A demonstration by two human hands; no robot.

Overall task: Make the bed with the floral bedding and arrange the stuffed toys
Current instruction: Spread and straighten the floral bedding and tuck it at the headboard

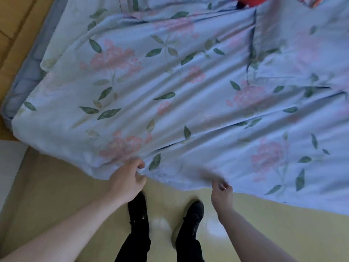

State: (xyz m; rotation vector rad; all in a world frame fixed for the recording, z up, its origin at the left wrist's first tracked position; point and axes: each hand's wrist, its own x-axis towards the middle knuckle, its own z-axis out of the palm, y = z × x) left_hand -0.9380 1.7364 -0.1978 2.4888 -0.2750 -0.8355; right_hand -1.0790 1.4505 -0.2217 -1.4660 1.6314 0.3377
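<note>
Head cam looking straight down at the bed, so you get the whole floral duvet spread over the mattress, pale blue with pink flower clusters and green leaves, pretty wrinkled with long creases running toward the near edge. Left hand has its fingers and thumb curled round a bunch of the fabric right at the near edge of the bed, close to the near-left corner. Right hand is at the same edge, a bit further along to the right, fingers curled in and touching the hem, but it's blurred so I honestly can't tell if it actually has a pinch of cloth or not. Grey quilted side of the mattress shows along the left edge where the duvet doesn't reach. Something red peeks in at the far edge of the bed, top of frame, too cropped to say what it is. Black shoes and dark trousers stand on the yellowish floor just beside the bed's near edge.
</note>
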